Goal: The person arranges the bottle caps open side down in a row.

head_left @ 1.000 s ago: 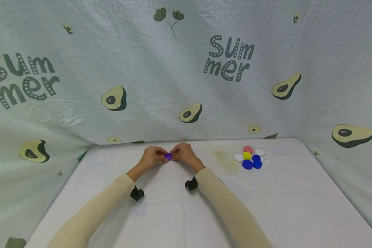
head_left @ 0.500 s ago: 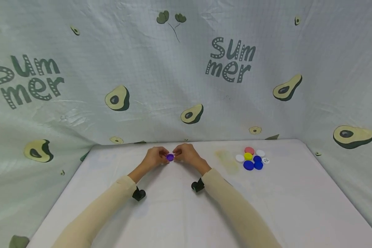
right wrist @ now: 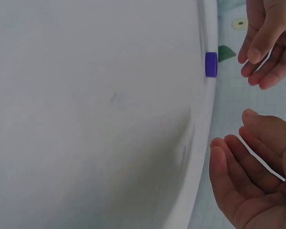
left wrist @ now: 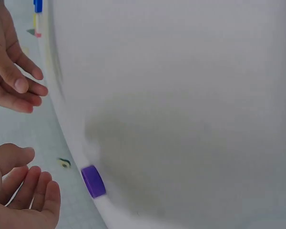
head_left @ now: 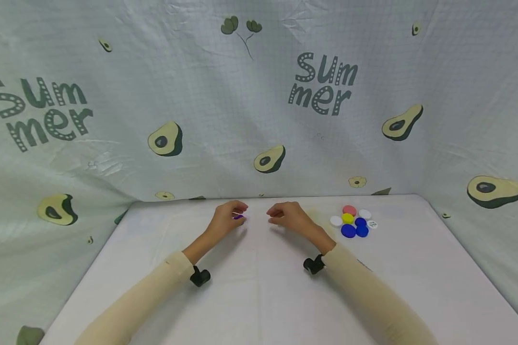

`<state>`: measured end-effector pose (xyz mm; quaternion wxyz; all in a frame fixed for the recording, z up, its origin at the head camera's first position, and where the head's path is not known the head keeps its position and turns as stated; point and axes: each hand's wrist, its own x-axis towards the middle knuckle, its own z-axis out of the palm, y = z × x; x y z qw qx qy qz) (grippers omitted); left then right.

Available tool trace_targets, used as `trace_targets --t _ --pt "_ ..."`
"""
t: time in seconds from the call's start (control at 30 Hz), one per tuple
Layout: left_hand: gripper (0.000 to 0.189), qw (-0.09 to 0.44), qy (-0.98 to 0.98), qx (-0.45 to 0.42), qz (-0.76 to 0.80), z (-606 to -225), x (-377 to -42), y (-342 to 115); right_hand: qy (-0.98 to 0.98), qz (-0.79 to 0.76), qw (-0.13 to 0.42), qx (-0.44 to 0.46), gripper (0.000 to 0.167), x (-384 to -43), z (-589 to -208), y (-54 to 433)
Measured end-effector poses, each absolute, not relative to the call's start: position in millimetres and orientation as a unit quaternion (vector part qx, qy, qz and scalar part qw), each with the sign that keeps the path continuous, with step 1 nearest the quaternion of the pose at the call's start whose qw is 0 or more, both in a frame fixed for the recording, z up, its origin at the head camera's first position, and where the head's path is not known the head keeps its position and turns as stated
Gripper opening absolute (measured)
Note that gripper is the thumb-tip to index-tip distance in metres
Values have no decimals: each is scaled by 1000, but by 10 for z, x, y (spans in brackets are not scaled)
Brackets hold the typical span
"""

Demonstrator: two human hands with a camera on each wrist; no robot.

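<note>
A purple bottle cap [head_left: 238, 217] lies on the white table, partly hidden behind my left hand [head_left: 224, 220] in the head view. In the left wrist view the cap [left wrist: 93, 182] is apart from the left fingers [left wrist: 51, 200], which are loosely bent around nothing. My right hand [head_left: 291, 218] hovers over the table to the right of the cap, thumb and fingers parted and holding nothing. The right wrist view has the purple cap [right wrist: 211, 65] well away from the right fingertips [right wrist: 219, 155].
To the right of my right hand sits a cluster of flat caps: a pink one [head_left: 349, 210], a yellow one [head_left: 347, 219], several blue ones [head_left: 348, 231] and white ones [head_left: 336, 221]. A printed cloth [head_left: 224, 120] hangs behind the table's far edge.
Both hands pinched the purple cap at first. The fingers have since let go of it; the right hand has drawn away to the right, while the left stays beside the cap.
</note>
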<state>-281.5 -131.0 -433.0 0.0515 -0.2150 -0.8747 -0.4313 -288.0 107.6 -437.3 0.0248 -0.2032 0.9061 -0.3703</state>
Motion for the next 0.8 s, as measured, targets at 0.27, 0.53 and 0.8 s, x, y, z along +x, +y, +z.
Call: trace_targets --t 0.27,0.53,0.8 --pt "28 50 -861 -247 -442 -4371 -2652 -1070 917 -347 25 -196 26 -2709 -4298 1554" --pt "29 13 -834 -274 -479 -4432 -2565 -848 923 -330 -3 -197 23 -2563 -4210 2009" --pt "27 -4 -818 -292 -496 -4462 -2573 -662 932 -307 -43 -190 23 -2464 -4167 2345"
